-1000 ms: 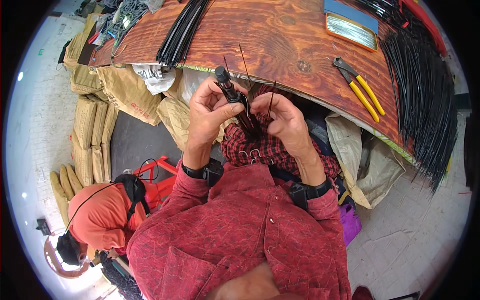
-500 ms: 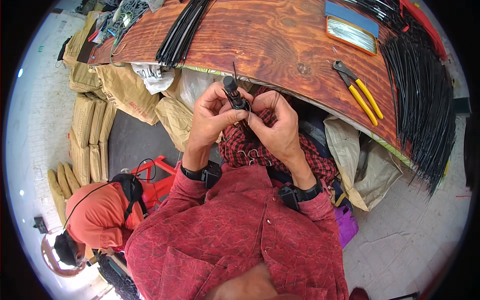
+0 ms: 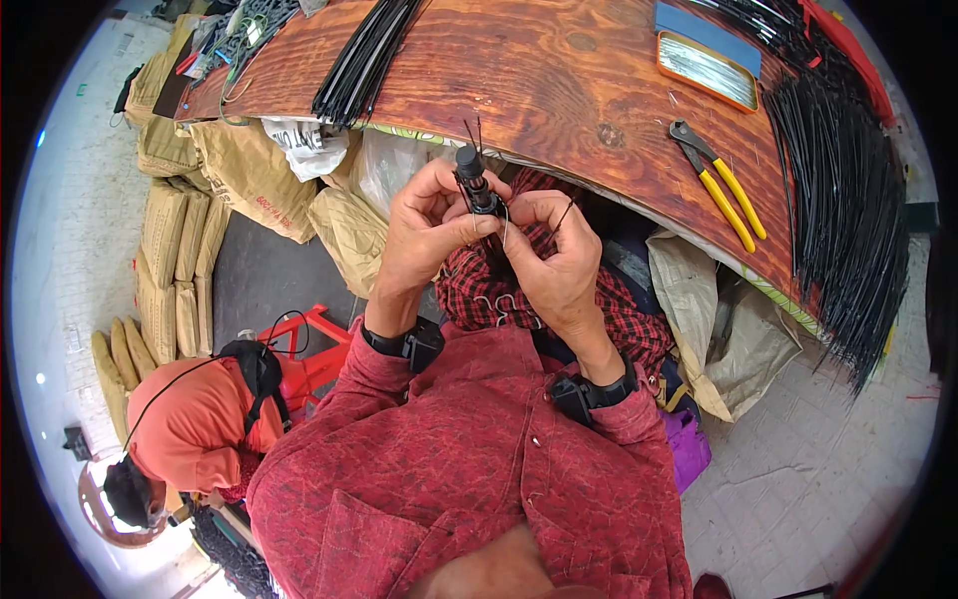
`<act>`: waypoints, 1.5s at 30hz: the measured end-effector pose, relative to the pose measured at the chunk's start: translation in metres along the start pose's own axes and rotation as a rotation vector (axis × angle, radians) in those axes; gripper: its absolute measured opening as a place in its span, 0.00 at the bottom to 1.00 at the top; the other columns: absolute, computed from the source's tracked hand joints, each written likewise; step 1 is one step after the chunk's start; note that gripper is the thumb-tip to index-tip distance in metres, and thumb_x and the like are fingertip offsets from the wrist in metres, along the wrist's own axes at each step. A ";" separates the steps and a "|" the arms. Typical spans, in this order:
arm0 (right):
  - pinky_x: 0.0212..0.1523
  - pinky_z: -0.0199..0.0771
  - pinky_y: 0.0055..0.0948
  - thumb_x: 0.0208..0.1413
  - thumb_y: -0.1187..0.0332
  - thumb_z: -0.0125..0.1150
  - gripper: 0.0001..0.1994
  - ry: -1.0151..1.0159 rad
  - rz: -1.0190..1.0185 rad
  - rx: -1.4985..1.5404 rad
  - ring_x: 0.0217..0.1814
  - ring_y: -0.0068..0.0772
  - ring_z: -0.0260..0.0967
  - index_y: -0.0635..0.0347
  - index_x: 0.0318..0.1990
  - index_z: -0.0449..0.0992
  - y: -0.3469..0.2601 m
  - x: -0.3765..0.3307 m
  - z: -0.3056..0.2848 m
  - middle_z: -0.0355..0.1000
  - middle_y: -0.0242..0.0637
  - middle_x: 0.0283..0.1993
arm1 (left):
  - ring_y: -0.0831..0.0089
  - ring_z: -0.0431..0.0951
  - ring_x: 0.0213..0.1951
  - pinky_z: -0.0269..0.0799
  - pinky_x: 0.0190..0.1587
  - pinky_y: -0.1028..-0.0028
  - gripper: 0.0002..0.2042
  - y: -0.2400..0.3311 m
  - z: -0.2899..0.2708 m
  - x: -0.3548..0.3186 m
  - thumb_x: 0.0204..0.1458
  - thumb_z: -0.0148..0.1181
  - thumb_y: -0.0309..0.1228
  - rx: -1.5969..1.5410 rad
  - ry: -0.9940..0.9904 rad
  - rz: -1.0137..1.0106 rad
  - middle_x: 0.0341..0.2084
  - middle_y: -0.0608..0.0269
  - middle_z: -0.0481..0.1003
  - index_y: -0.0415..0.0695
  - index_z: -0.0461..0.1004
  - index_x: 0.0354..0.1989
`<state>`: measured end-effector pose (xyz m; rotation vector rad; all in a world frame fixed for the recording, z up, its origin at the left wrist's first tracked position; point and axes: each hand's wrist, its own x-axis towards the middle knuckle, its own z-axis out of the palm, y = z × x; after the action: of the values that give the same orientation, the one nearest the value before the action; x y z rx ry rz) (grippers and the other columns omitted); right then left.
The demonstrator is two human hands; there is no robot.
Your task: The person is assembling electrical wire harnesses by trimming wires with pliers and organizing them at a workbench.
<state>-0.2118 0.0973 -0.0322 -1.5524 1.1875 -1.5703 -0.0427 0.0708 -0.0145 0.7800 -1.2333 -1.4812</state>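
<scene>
1. One slim black cylindrical piece [image 3: 479, 188] is near, short of the brown wooden table [image 3: 539, 90].
2. We find the bare left hand [image 3: 422, 228] grasping it, fingers curled around.
3. The bare right hand [image 3: 557, 260] is at its right, fingers bent; their grip we cannot tell.

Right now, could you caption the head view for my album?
Left hand holds a black capped piece, right hand close beside it, near a wooden table bearing yellow-handled pliers.
</scene>
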 end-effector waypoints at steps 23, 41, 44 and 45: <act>0.28 0.74 0.32 0.51 0.76 0.69 0.10 -0.002 0.130 -0.062 0.27 0.37 0.75 0.64 0.37 0.73 -0.001 -0.001 0.005 0.76 0.39 0.32 | 0.78 0.78 0.42 0.75 0.47 0.77 0.12 -0.008 0.009 0.012 0.52 0.66 0.16 0.039 0.154 0.081 0.45 0.54 0.79 0.40 0.70 0.41; 0.34 0.71 0.17 0.54 0.76 0.70 0.07 -0.089 0.231 0.118 0.33 0.14 0.68 0.66 0.37 0.76 -0.002 0.000 -0.002 0.74 0.29 0.35 | 0.77 0.78 0.44 0.76 0.47 0.76 0.13 -0.008 0.004 0.011 0.52 0.65 0.15 0.007 0.095 0.018 0.46 0.54 0.78 0.40 0.70 0.42; 0.36 0.71 0.17 0.59 0.73 0.67 0.08 -0.117 0.328 0.274 0.34 0.14 0.68 0.67 0.40 0.75 0.000 -0.001 -0.005 0.73 0.28 0.37 | 0.76 0.78 0.44 0.75 0.48 0.76 0.14 -0.008 0.004 0.011 0.51 0.66 0.16 -0.024 0.099 0.037 0.45 0.54 0.78 0.41 0.70 0.42; 0.37 0.71 0.17 0.60 0.72 0.66 0.08 -0.108 0.379 0.361 0.35 0.14 0.68 0.67 0.41 0.75 -0.001 -0.001 -0.006 0.73 0.28 0.38 | 0.76 0.78 0.44 0.75 0.48 0.76 0.14 -0.008 0.004 0.011 0.51 0.67 0.16 -0.020 0.098 0.034 0.45 0.54 0.78 0.41 0.70 0.42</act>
<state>-0.2171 0.0997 -0.0308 -1.0911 1.0011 -1.3405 -0.0514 0.0613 -0.0196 0.8055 -1.1511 -1.4094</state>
